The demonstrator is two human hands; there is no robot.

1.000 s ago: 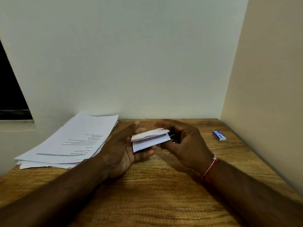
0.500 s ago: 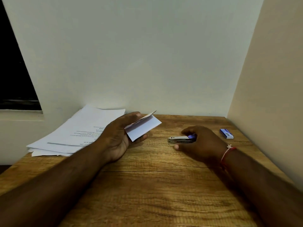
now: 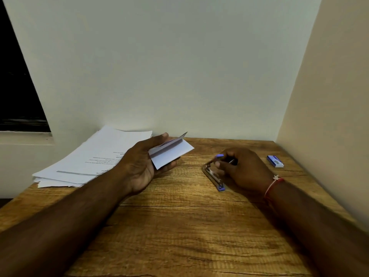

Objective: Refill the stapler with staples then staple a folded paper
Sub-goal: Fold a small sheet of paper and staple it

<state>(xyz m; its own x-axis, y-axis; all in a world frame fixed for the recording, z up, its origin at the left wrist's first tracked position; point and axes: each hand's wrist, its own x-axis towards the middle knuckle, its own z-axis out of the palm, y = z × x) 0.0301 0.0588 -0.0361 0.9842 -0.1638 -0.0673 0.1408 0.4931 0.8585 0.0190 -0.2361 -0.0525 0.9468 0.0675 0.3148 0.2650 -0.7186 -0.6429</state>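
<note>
the left hand is gripping the folded paper just above the table; the right hand is curling its fingers round the stapler lying on the wood. folding is looking done; whether refilling or stapling is finished is not showing

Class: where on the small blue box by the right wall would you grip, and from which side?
Probably pinch the box across its long sides, from above. It lies flat on the table, apart from everything, so both sides are free. The right hand is nearest, but holds the stapler.
</note>
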